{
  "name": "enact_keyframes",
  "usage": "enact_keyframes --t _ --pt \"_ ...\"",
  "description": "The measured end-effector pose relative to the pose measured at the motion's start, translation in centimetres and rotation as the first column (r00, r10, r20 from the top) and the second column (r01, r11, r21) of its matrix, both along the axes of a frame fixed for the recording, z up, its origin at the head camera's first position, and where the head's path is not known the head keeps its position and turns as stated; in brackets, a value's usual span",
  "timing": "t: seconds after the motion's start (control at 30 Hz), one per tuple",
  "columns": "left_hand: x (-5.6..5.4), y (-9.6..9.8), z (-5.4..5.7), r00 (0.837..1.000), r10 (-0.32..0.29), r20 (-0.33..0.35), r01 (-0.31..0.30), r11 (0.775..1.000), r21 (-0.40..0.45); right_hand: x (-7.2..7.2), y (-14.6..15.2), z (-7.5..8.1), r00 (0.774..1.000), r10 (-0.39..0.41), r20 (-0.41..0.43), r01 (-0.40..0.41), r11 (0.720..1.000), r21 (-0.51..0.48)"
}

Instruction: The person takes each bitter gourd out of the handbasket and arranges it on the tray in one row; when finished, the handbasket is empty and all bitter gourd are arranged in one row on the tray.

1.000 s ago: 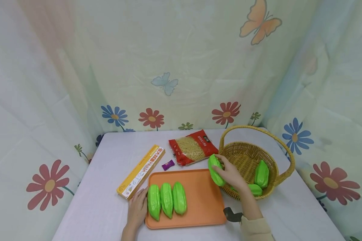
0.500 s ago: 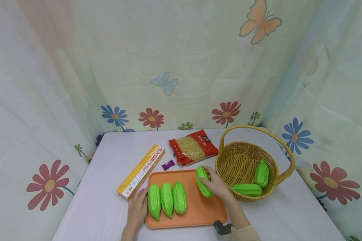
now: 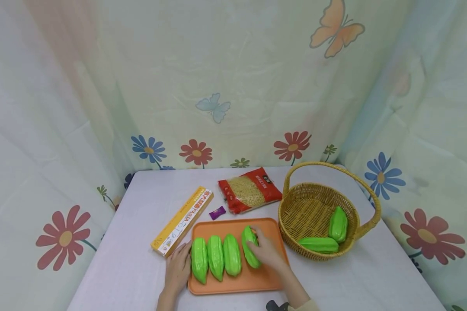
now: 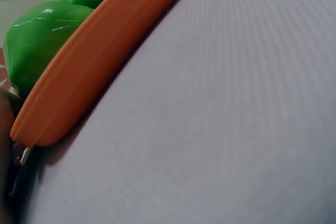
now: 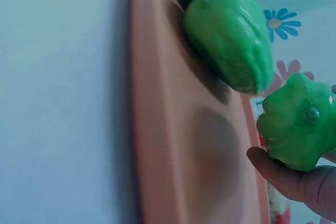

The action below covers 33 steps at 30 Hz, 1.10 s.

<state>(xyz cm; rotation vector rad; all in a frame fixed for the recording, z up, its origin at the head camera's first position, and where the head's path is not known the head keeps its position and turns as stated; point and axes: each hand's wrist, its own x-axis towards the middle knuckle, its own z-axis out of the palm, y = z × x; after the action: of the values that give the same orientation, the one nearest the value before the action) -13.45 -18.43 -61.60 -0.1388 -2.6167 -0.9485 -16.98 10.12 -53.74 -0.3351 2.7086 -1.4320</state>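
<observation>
In the head view my right hand (image 3: 267, 250) holds a glossy green ridged fruit (image 3: 249, 247) over the right part of the orange tray (image 3: 264, 280). The right wrist view shows the lobed end of that held fruit (image 5: 298, 119), with the thumb (image 5: 286, 178) along its side and a shadow on the tray below. Three matching green fruits (image 3: 215, 258) lie side by side on the tray's left half. My left hand (image 3: 177, 267) rests against the tray's left edge, fingers extended beside the rim. In the left wrist view most of that hand is hidden.
A wicker basket (image 3: 289, 233) with a tall handle stands right of the tray, holding two more green fruits (image 3: 337, 224). Behind the tray lie a red pasta bag (image 3: 249, 190) and a small purple packet (image 3: 217, 212). A yellow-and-white pasta box (image 3: 183, 221) lies at the left.
My right hand has carried the green fruit from the basket's left rim leftward and toward me, close beside the three on the tray. The left hand stays at the tray's edge.
</observation>
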Motion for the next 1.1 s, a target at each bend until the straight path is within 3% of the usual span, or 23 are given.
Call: enact_keyframes --t 0.23,0.53,0.63,1.1 --pt "0.0 0.0 -0.1 1.0 0.0 -0.007 0.0 1.0 -0.007 0.7 -1.3 -1.0 1.0 -0.006 -0.024 0.006 1.0 0.0" --pt "0.0 -0.1 0.0 1.0 -0.01 0.022 0.01 1.0 0.005 1.1 -2.3 -1.5 0.997 -0.075 -0.004 0.075 0.996 -0.039" --pt "0.0 -0.1 -0.1 1.0 -0.009 -0.001 0.009 1.0 0.0 1.3 -2.3 -1.7 0.996 -0.085 0.001 0.085 0.996 -0.035" --pt "0.0 -0.1 -0.1 1.0 -0.01 0.012 0.01 1.0 0.014 1.7 -2.0 -1.2 0.997 -0.08 0.02 0.08 0.997 -0.011"
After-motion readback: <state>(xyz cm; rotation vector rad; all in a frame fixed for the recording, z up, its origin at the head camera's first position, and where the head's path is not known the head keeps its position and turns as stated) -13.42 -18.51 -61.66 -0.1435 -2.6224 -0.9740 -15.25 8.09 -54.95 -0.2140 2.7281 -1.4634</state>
